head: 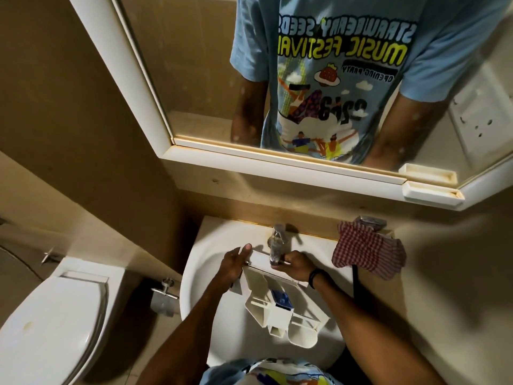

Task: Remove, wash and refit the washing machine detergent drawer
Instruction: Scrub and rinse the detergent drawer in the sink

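1. Beige walls are closing round a white sink (pixel 200 273), with a mirror (pixel 208 79) hanging above it and a toilet (pixel 55 315) sitting at your left.
2. You are reaching both arms forward and down, with the forearms converging over the bowl.
3. Your left hand (pixel 234 263) is gripping the left end of the drawer's front panel. Its fingers are wrapping the edge and one fingertip is sticking up past it.
4. Your right hand (pixel 294 266), with a dark band (pixel 315 277) on its wrist, is holding the panel's right part with curled fingers, just under the tap (pixel 277 245).
5. The drawer (pixel 280 309) is sitting over the bowl between your hands. Its long axis is running from the tap toward you and slanting to your right. The front panel is facing the tap, the open rear end is pointing at you, and the compartments are opening upward.
6. The drawer is showing as thin-walled matt white plastic, with rounded pockets at the near end and a blue insert (pixel 281 297) in the middle. The tap is gleaming metal. A red-and-white checked cloth (pixel 366 252) is lying crumpled over the right rim.
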